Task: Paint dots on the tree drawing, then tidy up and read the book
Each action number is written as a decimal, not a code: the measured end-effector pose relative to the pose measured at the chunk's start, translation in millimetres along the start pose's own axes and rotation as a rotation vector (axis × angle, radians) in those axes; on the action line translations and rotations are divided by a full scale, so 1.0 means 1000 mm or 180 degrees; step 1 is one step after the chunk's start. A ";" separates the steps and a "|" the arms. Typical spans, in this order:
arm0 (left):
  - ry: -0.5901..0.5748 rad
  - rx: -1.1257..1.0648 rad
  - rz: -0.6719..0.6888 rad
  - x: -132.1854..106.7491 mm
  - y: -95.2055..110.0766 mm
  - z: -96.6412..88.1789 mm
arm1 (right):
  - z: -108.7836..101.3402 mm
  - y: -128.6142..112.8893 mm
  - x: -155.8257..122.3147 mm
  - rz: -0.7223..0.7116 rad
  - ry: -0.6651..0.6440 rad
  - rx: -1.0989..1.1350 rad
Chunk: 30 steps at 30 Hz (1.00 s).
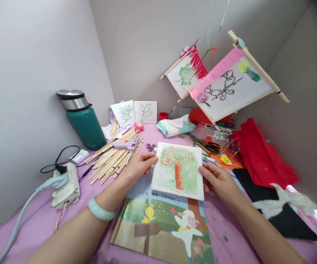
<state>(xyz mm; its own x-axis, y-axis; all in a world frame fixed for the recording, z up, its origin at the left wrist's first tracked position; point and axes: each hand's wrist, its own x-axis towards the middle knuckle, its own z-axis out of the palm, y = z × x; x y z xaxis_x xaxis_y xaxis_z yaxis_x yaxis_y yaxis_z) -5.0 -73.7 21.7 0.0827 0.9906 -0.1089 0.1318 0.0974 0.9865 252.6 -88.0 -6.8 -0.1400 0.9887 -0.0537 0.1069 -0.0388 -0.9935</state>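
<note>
A square white panel with a drawing of a tree [178, 170], orange trunk and green dotted crown, is held up between my two hands. My left hand [142, 165] pinches its left edge, and a pale bangle circles that wrist. My right hand [216, 178] grips the right edge, thumb in front and fingers partly hidden behind. Below the panel lies a picture book [164, 227] showing a lamb and a yellow bird. The panel covers the book's top part.
Wooden sticks [111, 161] lie at left under a glue gun [128, 144]. Beyond are a green bottle [85, 124], a power strip [66, 187] and wipes [176, 125]. Scissors [206, 144], red cloth [263, 154] and a black tablet-like slab [290, 220] are at right. A framed bird picture [230, 86] hangs above.
</note>
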 end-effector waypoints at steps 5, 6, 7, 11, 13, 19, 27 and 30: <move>0.0280 0.0900 0.0198 0.002 0.004 -0.010 | -0.015 0.002 0.001 0.0610 -0.0245 -0.0691; 0.0439 0.1135 0.0299 0.003 0.005 -0.014 | -0.018 0.002 0.002 0.0646 -0.0182 -0.1028; 0.0577 0.1352 0.0409 0.005 0.005 -0.018 | -0.020 0.002 0.002 0.0620 -0.0088 -0.1341; 0.0674 0.2126 0.0776 0.012 0.012 -0.028 | -0.025 0.001 0.003 0.0299 0.0257 -0.1947; 0.0556 0.2518 0.0914 0.017 0.020 -0.028 | -0.024 0.002 0.004 0.0197 0.0407 -0.2029; 0.0188 0.3625 0.1137 0.051 0.027 -0.013 | -0.022 0.012 0.009 0.0218 0.0428 -0.1952; -0.0364 0.4423 0.1035 0.104 0.003 0.010 | -0.021 0.013 0.009 0.0026 0.0441 -0.2203; -0.0366 0.4525 0.1019 0.122 0.002 0.014 | -0.020 0.014 0.009 -0.0034 0.0431 -0.2261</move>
<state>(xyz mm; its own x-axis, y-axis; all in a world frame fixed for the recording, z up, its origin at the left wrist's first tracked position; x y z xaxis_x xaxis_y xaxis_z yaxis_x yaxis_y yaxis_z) 19.1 45.7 9.2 0.3632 0.9316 0.0111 0.9312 -0.3634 0.0273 272.4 -76.8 -18.8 -0.0264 0.9996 0.0142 0.7267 0.0289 -0.6864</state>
